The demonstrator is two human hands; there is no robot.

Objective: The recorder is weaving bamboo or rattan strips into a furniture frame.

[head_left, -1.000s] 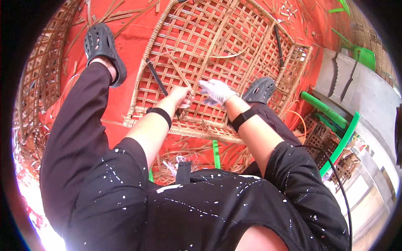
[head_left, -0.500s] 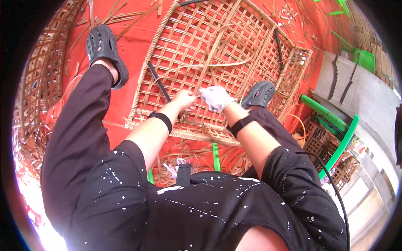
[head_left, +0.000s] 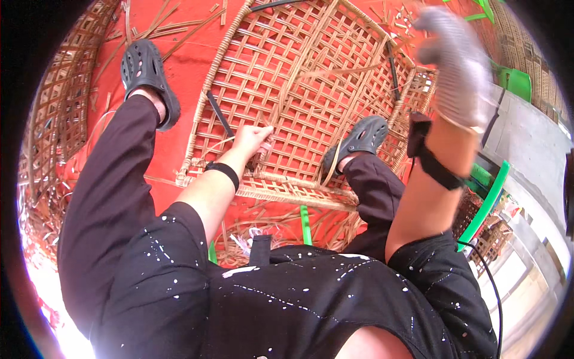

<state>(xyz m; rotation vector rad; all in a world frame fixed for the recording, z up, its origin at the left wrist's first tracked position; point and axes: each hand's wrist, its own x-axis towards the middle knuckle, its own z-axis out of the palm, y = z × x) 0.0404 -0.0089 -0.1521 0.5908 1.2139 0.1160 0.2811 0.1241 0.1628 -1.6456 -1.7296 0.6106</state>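
Observation:
A large woven cane panel (head_left: 257,66) lies before me, its open lattice bound by a wrapped rim. At its near part my bare left hand (head_left: 251,140) is closed in a pinch on a thin cane strip (head_left: 220,145), which shows beside the knuckles. My right hand (head_left: 460,78), in a whitish glove, is raised beyond the panel's right side. Motion smears its fingers, so its grip is unclear. A blurred loose strip (head_left: 350,71) stretches over the weave toward it. Another strip (head_left: 336,157) curves past my right shoe.
My dark clogs stand left of the panel (head_left: 146,75) and on its right part (head_left: 363,139). Cut strips (head_left: 179,25) litter the red floor (head_left: 179,66). Woven panels (head_left: 60,107) stand at left. A green pole (head_left: 487,206) and grey sheet (head_left: 529,131) are at right.
My right hand has swung up and right, away from my left hand. The loose strips over the panel have shifted and straightened. My left hand stays nearly in place.

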